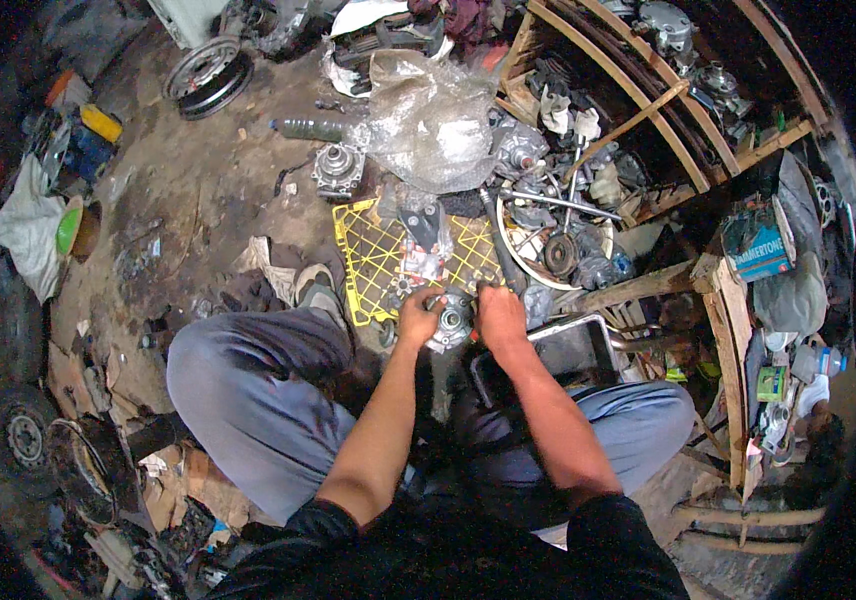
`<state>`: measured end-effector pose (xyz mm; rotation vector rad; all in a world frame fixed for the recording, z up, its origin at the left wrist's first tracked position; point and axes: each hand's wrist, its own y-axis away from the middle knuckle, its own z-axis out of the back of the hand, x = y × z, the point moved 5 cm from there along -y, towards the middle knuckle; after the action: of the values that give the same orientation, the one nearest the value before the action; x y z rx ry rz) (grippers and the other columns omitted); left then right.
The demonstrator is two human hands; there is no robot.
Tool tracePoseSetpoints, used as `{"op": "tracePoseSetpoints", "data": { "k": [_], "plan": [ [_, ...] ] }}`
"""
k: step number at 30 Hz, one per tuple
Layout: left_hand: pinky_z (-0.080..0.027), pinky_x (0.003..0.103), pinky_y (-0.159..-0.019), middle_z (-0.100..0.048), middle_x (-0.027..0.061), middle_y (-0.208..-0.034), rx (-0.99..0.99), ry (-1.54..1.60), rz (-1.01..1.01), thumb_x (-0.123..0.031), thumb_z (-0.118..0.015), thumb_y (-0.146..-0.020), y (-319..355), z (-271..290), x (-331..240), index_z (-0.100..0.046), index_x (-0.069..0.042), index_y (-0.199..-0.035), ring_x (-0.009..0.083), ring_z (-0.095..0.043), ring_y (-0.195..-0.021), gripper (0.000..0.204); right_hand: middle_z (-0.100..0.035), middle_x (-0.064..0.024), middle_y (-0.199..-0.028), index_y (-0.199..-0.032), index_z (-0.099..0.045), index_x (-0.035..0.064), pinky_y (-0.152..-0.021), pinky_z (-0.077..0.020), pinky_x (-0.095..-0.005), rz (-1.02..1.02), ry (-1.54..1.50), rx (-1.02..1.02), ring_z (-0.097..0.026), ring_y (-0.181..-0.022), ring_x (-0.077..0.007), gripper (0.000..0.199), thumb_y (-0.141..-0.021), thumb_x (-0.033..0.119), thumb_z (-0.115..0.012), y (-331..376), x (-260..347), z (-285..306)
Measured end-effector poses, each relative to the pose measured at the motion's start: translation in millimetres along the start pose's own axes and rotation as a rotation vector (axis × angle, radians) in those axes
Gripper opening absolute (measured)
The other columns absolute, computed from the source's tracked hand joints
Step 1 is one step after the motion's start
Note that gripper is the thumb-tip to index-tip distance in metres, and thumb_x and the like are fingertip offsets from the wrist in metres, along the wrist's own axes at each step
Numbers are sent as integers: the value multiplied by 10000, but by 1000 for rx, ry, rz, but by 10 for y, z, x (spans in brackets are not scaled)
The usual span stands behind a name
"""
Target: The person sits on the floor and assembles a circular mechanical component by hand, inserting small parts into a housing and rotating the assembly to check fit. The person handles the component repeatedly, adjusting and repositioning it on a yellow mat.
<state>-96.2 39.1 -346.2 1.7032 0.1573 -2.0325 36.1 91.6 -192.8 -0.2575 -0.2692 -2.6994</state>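
A round grey metal housing [453, 322] with a ring-shaped centre sits between my hands, at the near edge of a yellow plastic grid [356, 262]. My left hand [420, 318] grips its left side, thumb and fingers bent around the rim. My right hand [501, 314] is closed at the right side of the housing. A small reddish bit shows below that fist, but whatever the fingers hold is hidden. Small metal parts and a clear plastic bag [426, 262] lie on the grid beyond my hands.
A black tray [570, 352] lies right of my hands. Farther off are another metal housing [338, 170], a plastic bottle [310, 129] and a large clear plastic sheet [433, 120]. A basin [603, 240] holds assorted parts. Wooden framing [733, 350] stands at the right; a wheel rim [210, 78] lies far left.
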Motion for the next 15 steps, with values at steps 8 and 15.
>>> {"op": "tracePoseSetpoints", "data": {
  "k": [8,15],
  "plan": [
    [-465,381,-898,-649,156,-1087,-52,-70,-76,-186,-750,-758,79,-94,150,-662,-100,-1103,311,-610,-1023,366,-632,-247,-754,-791,-602,-1,-698,-502,-506,28,-6,-81,-632,-750,-430,61,-762,39,-567,39,-94,-73],
    [-452,350,-929,-632,146,-1166,-45,-156,-111,-210,-704,-824,84,-135,319,-625,-100,-1185,255,-603,-1067,386,-650,-186,-789,-787,-629,40,-671,-528,-448,178,110,-37,-652,-742,-352,98,-796,75,-538,-50,-15,-31]
  ]
}}
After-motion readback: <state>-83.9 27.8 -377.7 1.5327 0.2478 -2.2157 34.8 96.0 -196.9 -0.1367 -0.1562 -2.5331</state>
